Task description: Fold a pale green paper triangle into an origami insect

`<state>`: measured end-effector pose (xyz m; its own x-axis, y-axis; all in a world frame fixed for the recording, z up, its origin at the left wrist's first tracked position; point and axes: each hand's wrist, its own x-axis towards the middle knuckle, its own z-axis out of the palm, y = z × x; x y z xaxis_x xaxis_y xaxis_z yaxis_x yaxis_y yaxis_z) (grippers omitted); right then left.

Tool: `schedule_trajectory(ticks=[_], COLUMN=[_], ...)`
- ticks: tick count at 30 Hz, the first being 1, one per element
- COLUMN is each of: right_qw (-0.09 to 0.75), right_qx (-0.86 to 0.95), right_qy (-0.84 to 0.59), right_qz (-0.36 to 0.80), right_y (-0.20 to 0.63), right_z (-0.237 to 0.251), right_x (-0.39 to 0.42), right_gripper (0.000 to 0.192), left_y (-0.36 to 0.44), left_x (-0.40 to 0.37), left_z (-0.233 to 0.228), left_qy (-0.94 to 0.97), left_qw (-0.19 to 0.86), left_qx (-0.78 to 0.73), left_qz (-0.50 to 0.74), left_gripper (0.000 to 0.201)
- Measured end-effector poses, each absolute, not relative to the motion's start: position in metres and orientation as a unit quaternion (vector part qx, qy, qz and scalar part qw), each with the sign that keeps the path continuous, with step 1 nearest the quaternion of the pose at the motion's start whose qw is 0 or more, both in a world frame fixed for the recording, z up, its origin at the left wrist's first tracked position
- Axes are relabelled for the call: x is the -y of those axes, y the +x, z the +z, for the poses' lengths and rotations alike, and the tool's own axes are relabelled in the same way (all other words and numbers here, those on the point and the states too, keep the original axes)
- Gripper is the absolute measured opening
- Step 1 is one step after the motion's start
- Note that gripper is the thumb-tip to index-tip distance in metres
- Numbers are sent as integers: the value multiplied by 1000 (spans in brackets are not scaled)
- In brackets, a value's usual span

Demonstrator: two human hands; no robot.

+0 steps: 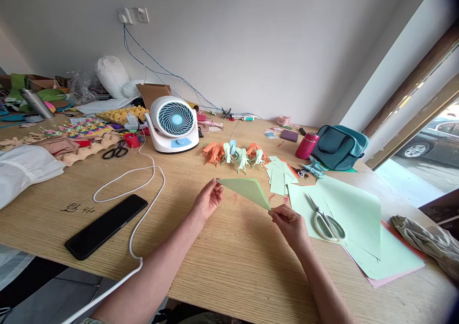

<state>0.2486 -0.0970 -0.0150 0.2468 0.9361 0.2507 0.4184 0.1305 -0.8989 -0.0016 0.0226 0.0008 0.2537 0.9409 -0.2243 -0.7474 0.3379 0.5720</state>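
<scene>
A light green folded paper triangle [248, 190] is held just above the wooden table [229, 266]. My left hand [208, 200] pinches its left corner between thumb and fingers. My right hand [291, 222] pinches its lower right tip. Behind the paper stands a row of small folded paper figures [234, 155] in orange, green and pale blue. A loose stack of cut green paper pieces [280, 173] lies just right of them.
Large green sheets [358, 214] with white-handled scissors [327, 222] lie at right. A black phone [106, 225] and white cable [143, 204] lie at left. A desk fan [174, 123], black scissors [115, 151], red bottle [307, 145], teal bag [340, 147] and craft clutter sit behind.
</scene>
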Motion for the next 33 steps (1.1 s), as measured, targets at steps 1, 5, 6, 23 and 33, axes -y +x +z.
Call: schedule_trajectory(ticks=[1,5,6,23,33], right_qw=[501,490,488,418,379], right_qx=[569,582,577,623,669], right_qy=[-605,-594,-591,-505,-496], right_qz=[244,260,282,427,404], right_y=[249,250,250,238,231], right_z=[-15,-17,-17,-9,-24], right_x=[97,98,98,106,103], right_gripper=[35,36,39,51,47], left_y=[-2,-2,-2,2,2], left_x=[-23,-23,-23,-19,-21], left_z=[2,3,3,1,-3], left_qy=[172,152,148,128,124], left_qw=[774,784,786,799,795], left_qx=[-270,-259,-257,-241,-242], left_qz=[546,543,543,536,543], left_gripper=[10,7,9,22,17])
